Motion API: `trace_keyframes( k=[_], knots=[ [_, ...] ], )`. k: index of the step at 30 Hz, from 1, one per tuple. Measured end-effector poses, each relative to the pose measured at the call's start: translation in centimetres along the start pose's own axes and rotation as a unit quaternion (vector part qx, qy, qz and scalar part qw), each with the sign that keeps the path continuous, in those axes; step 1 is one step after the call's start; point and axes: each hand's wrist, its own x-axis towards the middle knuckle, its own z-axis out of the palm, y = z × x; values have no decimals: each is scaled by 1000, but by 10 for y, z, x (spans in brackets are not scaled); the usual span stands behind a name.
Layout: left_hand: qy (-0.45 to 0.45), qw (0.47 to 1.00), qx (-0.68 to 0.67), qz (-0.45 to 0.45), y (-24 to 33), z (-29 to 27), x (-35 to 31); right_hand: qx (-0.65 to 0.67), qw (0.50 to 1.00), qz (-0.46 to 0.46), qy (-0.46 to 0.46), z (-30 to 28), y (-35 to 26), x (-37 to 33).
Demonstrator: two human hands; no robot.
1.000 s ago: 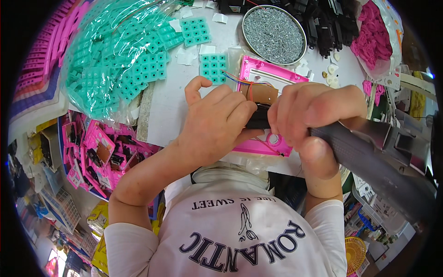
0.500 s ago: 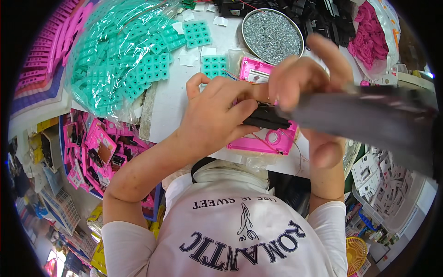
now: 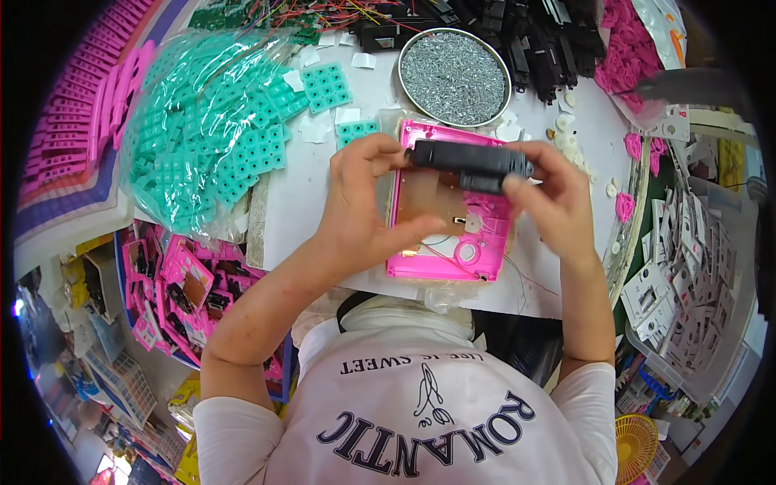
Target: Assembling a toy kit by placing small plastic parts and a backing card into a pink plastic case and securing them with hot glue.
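A long black plastic part [image 3: 457, 155] is held between my hands above a pink plastic housing [image 3: 440, 268]. My right hand [image 3: 559, 206] pinches the part's right end between thumb and fingers. At its left end the curled fingers of my left hand [image 3: 352, 214] grip it, with that thumb stretched over a brown circuit board [image 3: 424, 202]. The board lies inside the housing, and thin wires run out past its lower right side. The housing rests on a clear plastic bag on the white table.
A round tin of small screws [image 3: 455, 77] stands just beyond the housing. Teal button pads [image 3: 202, 129] fill a clear bag at left. Black parts [image 3: 517, 40] are heaped at the back. A dark, blurred tool [image 3: 695, 85] hangs at upper right. White plates [image 3: 687, 275] fill a bin at right.
The large dark tool by my right hand has moved away to the upper right. My right hand now grips the black part, which is raised and shifted toward the housing's far side.
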Motion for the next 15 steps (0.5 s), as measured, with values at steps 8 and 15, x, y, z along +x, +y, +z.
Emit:
trace_keyframes(
  k=[8, 15],
  knots=[
    [-103, 943, 298, 109, 23, -7, 19, -455, 880, -110, 83, -4, -13, 28],
    [-95, 939, 314, 101, 26, -2, 18, -409, 821, -398, -23, -5, 21, 28]
  ],
)
